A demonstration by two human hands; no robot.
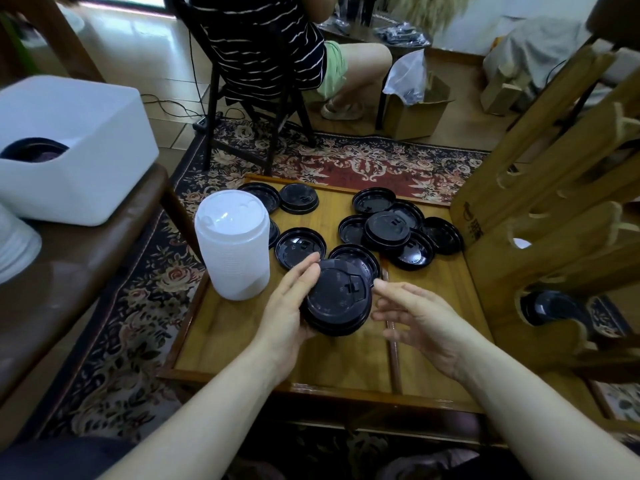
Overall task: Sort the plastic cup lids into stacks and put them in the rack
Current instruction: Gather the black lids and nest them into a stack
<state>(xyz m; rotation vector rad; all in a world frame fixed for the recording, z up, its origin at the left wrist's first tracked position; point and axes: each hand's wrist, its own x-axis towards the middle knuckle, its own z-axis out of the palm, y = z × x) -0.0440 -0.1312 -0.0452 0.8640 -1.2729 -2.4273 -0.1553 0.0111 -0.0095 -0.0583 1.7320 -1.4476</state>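
Sitting far left on a brown seat, a white bin [72, 147] with dark lids inside. Standing next on the left part of the wooden counter [239, 355], a tall stack of white lids [232, 244], upright, with two black lids just behind it at the far edge. Cradling a short stack of black lids [337, 301] above the counter's middle, the left hand [289, 308], thumb and fingers curled round the stack's left rim and underside. Hovering just right of that stack, the right hand [417, 318], fingers loosely spread and holding nothing, fingertips close to the stack's right rim; contact not clear. Lying beyond both hands, loose black lids [388, 232] scattered over the counter, several overlapping in a heap, some upside down, one single lid [300, 247] lying apart just left of the heap. Rising at the right edge, a wooden rack [540, 237] with round slots, one lower slot already holding black lids [550, 308]. Seated farther back on a dark chair, a person in a striped shirt [263, 46].
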